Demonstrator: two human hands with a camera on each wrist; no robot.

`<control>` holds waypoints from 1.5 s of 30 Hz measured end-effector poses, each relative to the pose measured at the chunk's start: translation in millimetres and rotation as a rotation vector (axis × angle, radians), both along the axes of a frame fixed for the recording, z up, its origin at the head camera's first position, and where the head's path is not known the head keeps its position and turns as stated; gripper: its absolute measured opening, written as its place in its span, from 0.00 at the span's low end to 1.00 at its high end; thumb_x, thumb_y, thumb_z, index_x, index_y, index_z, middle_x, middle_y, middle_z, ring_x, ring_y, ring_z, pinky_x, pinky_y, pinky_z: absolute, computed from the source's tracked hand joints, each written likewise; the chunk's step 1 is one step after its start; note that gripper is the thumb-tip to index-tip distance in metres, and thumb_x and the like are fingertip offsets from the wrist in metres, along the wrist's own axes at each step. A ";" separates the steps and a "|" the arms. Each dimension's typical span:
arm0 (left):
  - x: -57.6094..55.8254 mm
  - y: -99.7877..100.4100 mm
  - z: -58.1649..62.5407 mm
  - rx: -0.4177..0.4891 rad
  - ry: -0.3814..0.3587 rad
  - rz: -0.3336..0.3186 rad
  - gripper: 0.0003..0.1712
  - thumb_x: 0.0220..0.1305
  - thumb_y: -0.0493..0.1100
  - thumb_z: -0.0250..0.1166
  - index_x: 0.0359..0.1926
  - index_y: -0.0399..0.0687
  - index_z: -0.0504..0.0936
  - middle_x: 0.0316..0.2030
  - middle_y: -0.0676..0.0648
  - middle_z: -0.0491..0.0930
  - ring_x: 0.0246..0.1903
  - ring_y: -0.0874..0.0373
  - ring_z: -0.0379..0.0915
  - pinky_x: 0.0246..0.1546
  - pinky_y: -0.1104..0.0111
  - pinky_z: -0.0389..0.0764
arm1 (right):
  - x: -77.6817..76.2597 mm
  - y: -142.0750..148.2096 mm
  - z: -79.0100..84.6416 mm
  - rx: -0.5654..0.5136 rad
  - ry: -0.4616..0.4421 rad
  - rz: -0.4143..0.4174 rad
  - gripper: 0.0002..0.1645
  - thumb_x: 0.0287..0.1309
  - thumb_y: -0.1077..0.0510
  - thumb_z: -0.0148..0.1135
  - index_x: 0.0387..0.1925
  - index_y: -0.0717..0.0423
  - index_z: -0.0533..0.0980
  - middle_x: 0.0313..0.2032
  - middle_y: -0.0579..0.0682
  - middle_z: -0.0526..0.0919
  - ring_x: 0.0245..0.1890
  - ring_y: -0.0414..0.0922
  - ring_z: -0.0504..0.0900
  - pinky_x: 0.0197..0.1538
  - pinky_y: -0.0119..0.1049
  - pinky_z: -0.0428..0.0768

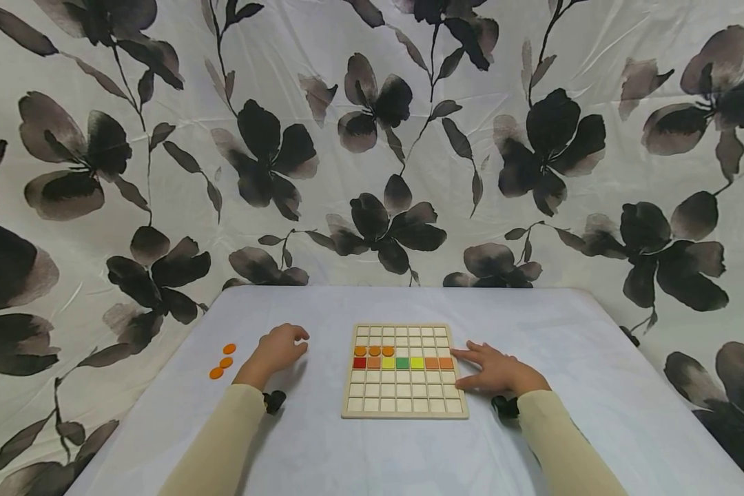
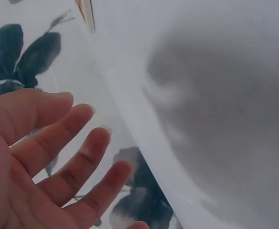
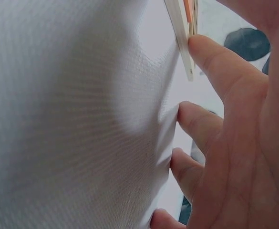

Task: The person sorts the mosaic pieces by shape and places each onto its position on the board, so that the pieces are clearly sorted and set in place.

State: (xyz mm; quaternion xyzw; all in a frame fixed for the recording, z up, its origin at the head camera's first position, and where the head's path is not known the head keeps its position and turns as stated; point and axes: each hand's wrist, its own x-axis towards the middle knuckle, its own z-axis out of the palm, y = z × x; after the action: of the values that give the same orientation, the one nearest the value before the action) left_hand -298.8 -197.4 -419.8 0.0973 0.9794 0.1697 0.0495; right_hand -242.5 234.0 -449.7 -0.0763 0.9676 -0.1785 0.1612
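A wooden grid board (image 1: 406, 403) lies flat on the white table, with a row of coloured squares (image 1: 402, 363) across its middle: red, orange, yellow and green ones. Three orange discs (image 1: 375, 351) sit in the row just above, at its left end. My right hand (image 1: 499, 370) rests at the board's right edge with fingers spread; in the right wrist view one fingertip (image 3: 196, 43) touches the board's rim. Left of the board, my left hand (image 1: 279, 351) hovers over the table, holding nothing. Its fingers are loosely bent and apart in the left wrist view.
Three more orange discs (image 1: 226, 362) lie in a slanting line on the table, left of my left hand. A white cloth covers the table (image 1: 310, 448). Behind it hangs a floral-patterned sheet (image 1: 372, 158). Each wrist carries a small black camera.
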 end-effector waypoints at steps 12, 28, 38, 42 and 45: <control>6.0 -32.0 -1.5 0.011 -0.067 0.072 0.17 0.64 0.43 0.58 0.52 0.41 0.81 0.52 0.37 0.78 0.52 0.41 0.73 0.52 0.43 0.72 | 0.5 0.6 -0.9 -0.004 -0.004 0.003 0.48 0.48 0.31 0.65 0.70 0.37 0.63 0.74 0.55 0.56 0.74 0.63 0.50 0.62 0.77 0.50; 15.9 -70.9 -5.8 -0.037 -0.026 0.138 0.18 0.60 0.42 0.58 0.48 0.40 0.81 0.50 0.33 0.78 0.48 0.37 0.75 0.43 0.41 0.72 | -2.0 1.4 -3.7 0.003 0.000 0.006 0.48 0.48 0.30 0.64 0.70 0.36 0.63 0.74 0.55 0.56 0.74 0.64 0.50 0.62 0.77 0.49; 20.6 -87.3 -4.4 -0.057 -0.073 0.201 0.20 0.59 0.39 0.56 0.52 0.37 0.78 0.56 0.27 0.71 0.53 0.27 0.68 0.47 0.35 0.70 | -2.5 1.9 -3.5 0.004 -0.006 0.007 0.48 0.49 0.30 0.64 0.70 0.36 0.63 0.74 0.55 0.55 0.74 0.63 0.50 0.62 0.77 0.49; 22.1 -89.0 -4.0 -0.064 -0.092 0.218 0.20 0.58 0.37 0.56 0.51 0.36 0.78 0.55 0.27 0.72 0.53 0.28 0.68 0.48 0.35 0.70 | -2.3 1.7 -3.2 0.000 -0.006 0.010 0.48 0.48 0.30 0.64 0.70 0.36 0.63 0.74 0.55 0.55 0.74 0.63 0.50 0.62 0.77 0.49; 22.9 -90.5 -5.1 -0.073 -0.094 0.218 0.20 0.57 0.36 0.55 0.50 0.36 0.78 0.54 0.28 0.73 0.52 0.29 0.70 0.48 0.36 0.70 | -3.1 1.9 -3.6 0.003 0.000 0.015 0.48 0.48 0.30 0.65 0.70 0.37 0.63 0.74 0.55 0.56 0.74 0.63 0.50 0.62 0.77 0.49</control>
State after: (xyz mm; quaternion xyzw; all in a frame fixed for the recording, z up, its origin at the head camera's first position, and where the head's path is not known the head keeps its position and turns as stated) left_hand -275.9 -287.9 -424.9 -0.0197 0.9864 0.1425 0.0800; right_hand -245.6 236.0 -453.3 -0.0831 0.9673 -0.1757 0.1627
